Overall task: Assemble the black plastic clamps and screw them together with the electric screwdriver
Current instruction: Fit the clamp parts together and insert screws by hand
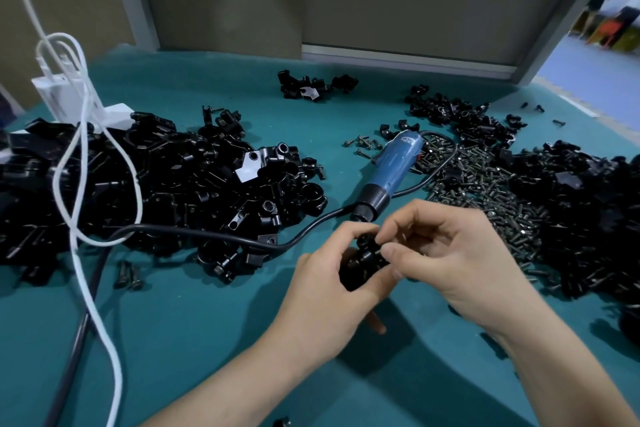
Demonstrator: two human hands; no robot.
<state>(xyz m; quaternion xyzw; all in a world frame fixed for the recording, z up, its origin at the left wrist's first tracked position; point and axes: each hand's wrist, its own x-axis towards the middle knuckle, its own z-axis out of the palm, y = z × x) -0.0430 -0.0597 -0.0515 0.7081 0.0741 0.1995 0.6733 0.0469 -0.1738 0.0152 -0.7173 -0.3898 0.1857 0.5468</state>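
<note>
Glossy black clamp (363, 262), rounded and lumpy, tight in the curled fingers (356, 228) of left hand (322, 291) and right hand (460, 260).

Teal surface (207, 340). Left grip (325, 291) curls round a black clamp (363, 262). Right grip (460, 260) pinches at the clamp's top with thumb and forefinger. Blue electric screwdriver (391, 170) lies just beyond the hands, its black cord (207, 236) trailing left. Large clamp pile (173, 184) at left, another pile (588, 211) far right, with a screw heap (485, 184) between the screwdriver and the right pile. White cable (83, 149) loops over the left pile.
</note>
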